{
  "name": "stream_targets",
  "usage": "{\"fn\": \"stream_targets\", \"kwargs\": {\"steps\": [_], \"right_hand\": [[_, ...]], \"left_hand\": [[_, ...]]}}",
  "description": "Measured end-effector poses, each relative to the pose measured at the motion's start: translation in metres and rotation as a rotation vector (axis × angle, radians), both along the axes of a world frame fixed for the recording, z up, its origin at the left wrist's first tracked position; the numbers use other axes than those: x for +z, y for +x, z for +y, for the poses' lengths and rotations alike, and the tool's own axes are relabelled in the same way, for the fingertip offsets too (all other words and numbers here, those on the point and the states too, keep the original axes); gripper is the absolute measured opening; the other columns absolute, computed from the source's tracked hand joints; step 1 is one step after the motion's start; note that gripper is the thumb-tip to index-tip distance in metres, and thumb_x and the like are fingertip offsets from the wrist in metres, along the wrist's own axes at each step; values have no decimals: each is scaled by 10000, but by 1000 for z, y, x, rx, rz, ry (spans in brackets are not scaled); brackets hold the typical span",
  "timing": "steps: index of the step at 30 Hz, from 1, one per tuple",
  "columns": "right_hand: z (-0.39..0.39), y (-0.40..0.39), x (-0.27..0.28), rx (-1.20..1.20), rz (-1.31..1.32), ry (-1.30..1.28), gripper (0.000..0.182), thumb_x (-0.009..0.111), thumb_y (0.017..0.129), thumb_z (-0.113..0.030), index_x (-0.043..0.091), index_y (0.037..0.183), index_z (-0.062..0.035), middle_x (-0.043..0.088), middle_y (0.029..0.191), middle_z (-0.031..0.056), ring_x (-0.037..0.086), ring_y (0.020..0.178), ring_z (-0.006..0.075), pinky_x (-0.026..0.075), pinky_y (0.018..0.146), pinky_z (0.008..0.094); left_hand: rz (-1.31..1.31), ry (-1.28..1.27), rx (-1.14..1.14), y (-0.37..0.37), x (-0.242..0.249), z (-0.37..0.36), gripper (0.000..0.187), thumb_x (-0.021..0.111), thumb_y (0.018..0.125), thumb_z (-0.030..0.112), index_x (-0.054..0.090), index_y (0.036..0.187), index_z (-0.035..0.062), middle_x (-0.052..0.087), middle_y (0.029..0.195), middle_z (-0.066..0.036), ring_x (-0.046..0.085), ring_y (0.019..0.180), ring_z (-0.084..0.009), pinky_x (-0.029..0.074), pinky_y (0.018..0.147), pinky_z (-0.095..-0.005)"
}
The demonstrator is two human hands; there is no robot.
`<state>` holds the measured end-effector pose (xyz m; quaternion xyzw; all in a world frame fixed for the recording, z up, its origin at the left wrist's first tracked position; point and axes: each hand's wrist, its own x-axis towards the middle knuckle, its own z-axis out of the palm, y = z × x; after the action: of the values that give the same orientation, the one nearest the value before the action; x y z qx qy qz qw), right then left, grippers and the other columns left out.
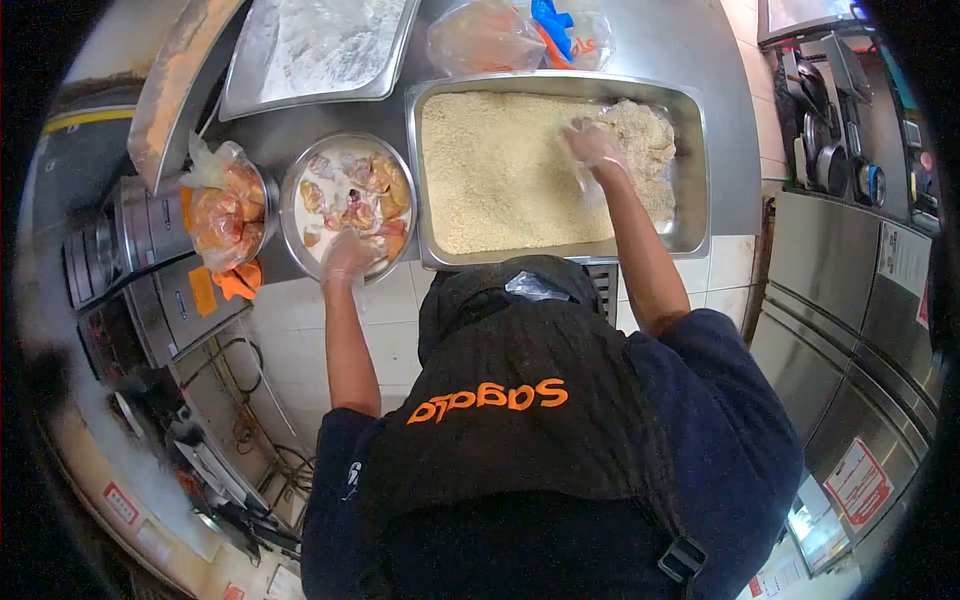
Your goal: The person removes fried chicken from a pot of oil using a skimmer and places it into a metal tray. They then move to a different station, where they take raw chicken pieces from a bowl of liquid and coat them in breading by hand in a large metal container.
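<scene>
Several pinkish-yellow pieces of raw-looking meat (390,195) lie half sunk in milky white liquid (335,188) inside a round, shiny metal bowl (287,200), left of centre on a grey steel counter (735,120). At the bowl's near side is the left hand (350,256), in a clear plastic glove, its fingers down among the pieces; their tips are hidden, so I cannot tell how far they are open or whether they grip anything. Just right of the bowl stands a wide rectangular steel tray (415,150) spread with fine pale-yellow crumbs (490,170), with lumpy crumb-covered pieces (640,135) grouped at its right end. The right hand (594,145), gloved likewise, is over the crumbs just left of that group, fingers seemingly loosely bent; whether it has hold of anything does not show. Judging by this layout, the step in hand is coating, one hand for wet and one for dry. The next move seems to call for lifting a piece out, letting it drip, and laying it on bare crumbs. Beyond the bowl, at the far left, stands a shallow steel pan (228,95) of loose white powder (330,45).
</scene>
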<state>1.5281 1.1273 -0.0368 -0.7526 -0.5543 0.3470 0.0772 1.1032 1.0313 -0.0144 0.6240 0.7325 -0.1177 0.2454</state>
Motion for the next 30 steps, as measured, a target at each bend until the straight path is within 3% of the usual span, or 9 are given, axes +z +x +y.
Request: {"fn": "stream_targets", "kwargs": {"steps": [3, 7, 9, 13, 17, 19, 25, 27, 30], "right_hand": [[32, -11, -107, 274, -18, 492, 592, 498, 782, -480, 547, 1075, 32, 589, 1023, 187, 589, 880, 277, 444, 821, 359], [54, -68, -16, 113, 348, -169, 606, 506, 758, -521, 595, 972, 39, 598, 999, 213, 586, 915, 311, 443, 831, 375], [69, -76, -23, 435, 213, -285, 608, 504, 746, -548, 611, 921, 25, 598, 992, 218, 587, 901, 346, 454, 799, 371], [5, -139, 11, 245, -240, 110, 573, 451, 783, -543, 590, 1001, -31, 592, 988, 198, 547, 955, 342, 394, 805, 464], [-13, -147, 9, 261, -304, 283, 542, 372, 847, -466, 555, 1073, -10, 522, 1130, 228, 489, 1064, 342, 348, 910, 439], [-22, -147, -17, 262, -361, 508, 554, 400, 817, -508, 578, 1019, -24, 582, 971, 214, 532, 950, 343, 347, 839, 483], [-5, -145, -11, 307, -292, 445, 493, 350, 870, -422, 580, 1004, -7, 581, 965, 214, 521, 964, 358, 327, 887, 476], [5, -133, -8, 223, -75, 103, 521, 323, 880, -440, 534, 1102, -18, 537, 1101, 194, 463, 1068, 364, 275, 960, 471], [4, -141, -26, 143, -237, 153, 529, 329, 876, -451, 506, 1143, -29, 497, 1173, 183, 422, 1114, 365, 238, 998, 452]], "left_hand": [[-92, -111, -426, -32, -46, -1, 400, 573, 688, 356, 623, 780, -30, 619, 808, -217, 600, 804, -345, 456, 762, -398], [-32, -116, -53, -13, -15, 3, 394, 634, 650, 298, 599, 795, -66, 600, 818, -252, 586, 814, -370, 458, 738, -416], [-48, -84, 45, 14, 27, 6, 441, 650, 637, 350, 613, 797, -60, 599, 826, -260, 595, 800, -364, 465, 713, -417], [-70, 65, 137, 7, 8, 0, 446, 682, 606, 352, 621, 779, -55, 600, 806, -261, 595, 766, -379, 471, 682, -433], [-194, 203, 131, -9, -6, -4, 430, 678, 629, 334, 608, 797, -55, 594, 769, -262, 584, 756, -397, 462, 666, -442], [-245, 212, 130, -15, 0, -18, 427, 676, 642, 330, 604, 804, -59, 594, 758, -260, 586, 753, -393, 461, 664, -442], [-359, 264, 277, -9, 71, 11, 383, 690, 676, 247, 594, 908, -44, 616, 737, -201, 598, 692, -318, 469, 632, -354], [-440, 296, 278, -19, 67, 13, 373, 693, 675, 220, 590, 910, -51, 619, 742, -198, 601, 692, -298, 470, 631, -348], [-649, 271, 377, -52, 20, -3, 357, 693, 665, 175, 586, 911, -60, 619, 739, -194, 601, 685, -253, 470, 637, -335]]}}
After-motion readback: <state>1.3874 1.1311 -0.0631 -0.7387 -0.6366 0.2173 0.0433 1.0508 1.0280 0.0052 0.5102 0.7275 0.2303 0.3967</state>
